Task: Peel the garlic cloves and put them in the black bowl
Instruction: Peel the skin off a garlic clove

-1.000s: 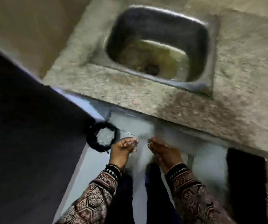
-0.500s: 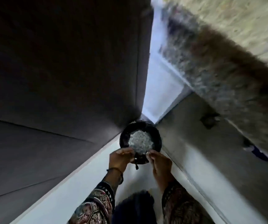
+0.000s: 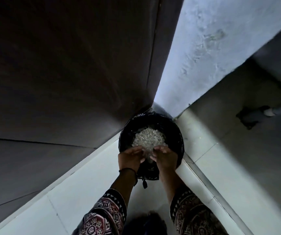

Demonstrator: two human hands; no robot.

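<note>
Hands: left hand (image 3: 131,159) and right hand (image 3: 167,158) are side by side with a small gap between them. Both have loosely curled fingers and backs to the camera, so I honestly can't tell if any scraps are still pinched in there.
Where they are: over the near rim of the bin (image 3: 178,134), just above what's inside.
What changed: a second ago the view was on the steel sink and stone counter, with both hands low below the counter edge and the bin off to the left. Half a second ago the bin was centred and the hands were at its near edge. Now they've come further in over the opening.
What that means: looks to me like a skin-dumping trip, not a clove drop. So peeling is paused or done for this batch.
Bin: round, lined with a black plastic bag, and it sits on the pale floor tiles (image 3: 85,192) in the corner where the dark panel (image 3: 68,65) meets the painted wall (image 3: 204,56).
In the bin: a heap of pale papery shreds (image 3: 148,139), most likely garlic skins. No whole cloves that I can make out.
Task stuff: garlic cloves and the black bowl aren't in view at all.
Extras: dark thread band (image 3: 128,169) on the left wrist, patterned sleeves (image 3: 105,214) at the bottom.
</note>
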